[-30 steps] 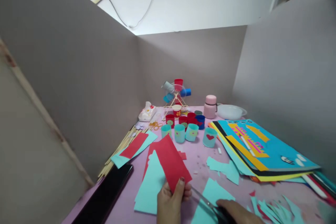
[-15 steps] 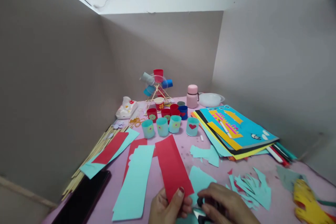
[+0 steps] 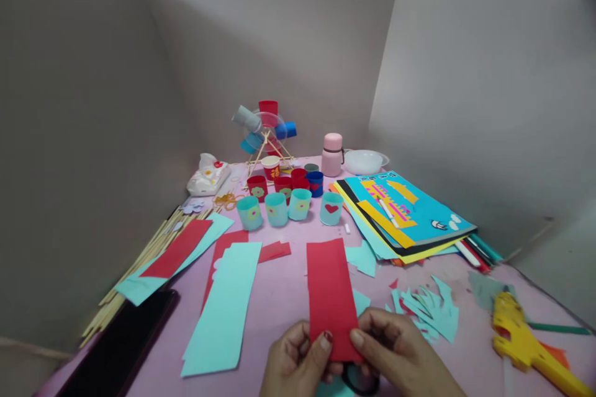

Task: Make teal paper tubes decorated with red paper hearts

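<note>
A red paper strip point(image 3: 331, 298) is held upright at its lower end by both hands. My left hand point(image 3: 298, 356) pinches its lower left corner, thumb on the front. At the lower right corner my right hand point(image 3: 395, 344) grips the same strip, thumb in front and fingers behind. Just below the strip a black scissors handle loop point(image 3: 361, 381) shows; the rest of the scissors is hidden. Left of my hands lie light-blue paper strips point(image 3: 223, 313) over a red strip. Light-blue paper scraps point(image 3: 431, 310) lie to the right.
Light-blue paper cups point(image 3: 277, 209) stand mid-table before red and blue ones. Behind them is a small wheel model point(image 3: 266, 133) on sticks. A yellow glue gun point(image 3: 521, 335) lies right, a phone point(image 3: 121, 347) left. Coloured sheets point(image 3: 414, 217) are stacked right; a pink flask point(image 3: 332, 155) stands behind.
My right hand has moved from the scissors onto the red paper strip. The strip has shifted right and turned straighter. The view has tilted down.
</note>
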